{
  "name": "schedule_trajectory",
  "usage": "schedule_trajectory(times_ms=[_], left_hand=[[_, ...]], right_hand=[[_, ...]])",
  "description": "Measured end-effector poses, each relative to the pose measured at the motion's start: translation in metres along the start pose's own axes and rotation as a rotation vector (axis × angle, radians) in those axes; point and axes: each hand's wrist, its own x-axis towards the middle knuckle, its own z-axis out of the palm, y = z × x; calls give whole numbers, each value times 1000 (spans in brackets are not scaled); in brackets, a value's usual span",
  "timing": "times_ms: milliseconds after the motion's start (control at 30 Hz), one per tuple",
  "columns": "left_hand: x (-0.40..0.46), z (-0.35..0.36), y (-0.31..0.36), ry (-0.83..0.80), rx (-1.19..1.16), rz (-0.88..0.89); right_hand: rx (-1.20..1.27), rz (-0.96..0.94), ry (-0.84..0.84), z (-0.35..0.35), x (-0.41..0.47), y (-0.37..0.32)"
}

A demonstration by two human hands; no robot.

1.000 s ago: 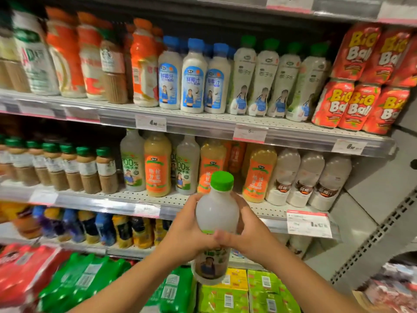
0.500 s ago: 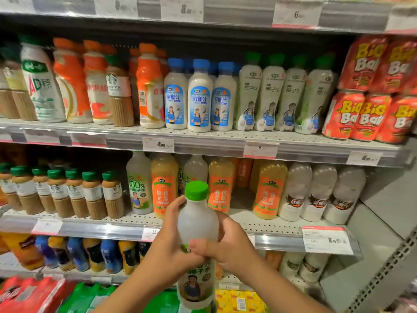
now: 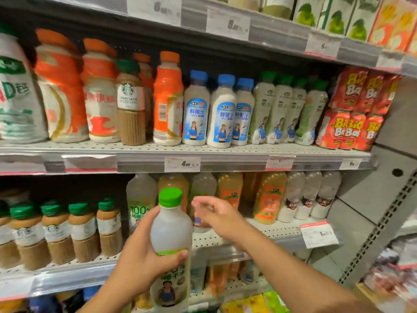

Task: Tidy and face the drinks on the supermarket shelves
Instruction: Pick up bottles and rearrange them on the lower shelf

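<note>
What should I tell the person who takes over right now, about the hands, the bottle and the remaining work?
Left hand grips the green-capped bottle upright, in front of the middle shelf.
Right hand is open, holds nothing, beside the bottle.
Done: bottle is in hand, label toward the camera.
Left: set it on a shelf, probably beside the matching 100% bottle, then face the other drinks.

Left hand gripping green-capped bottle upright, right hand just beside — fingers loose, drink shelves behind
</note>
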Motion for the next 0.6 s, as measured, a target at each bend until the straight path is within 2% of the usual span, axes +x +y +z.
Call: schedule_trajectory(times_ms=[100, 267, 400, 500, 600], left_hand=[[3, -23, -7, 19, 45, 1], [2, -50, -26, 65, 88, -30], [3, -63, -40, 70, 85, -67], [8, -66, -46, 63, 82, -59], [14, -63, -47, 39, 47, -66]], right_hand=[[-139, 51, 206, 9, 44, -11], [-359, 39, 340, 38, 101, -18], [-430, 189, 250, 50, 133, -18], [-621, 273, 158, 51, 145, -25], [-629, 292, 266, 52, 139, -30]])
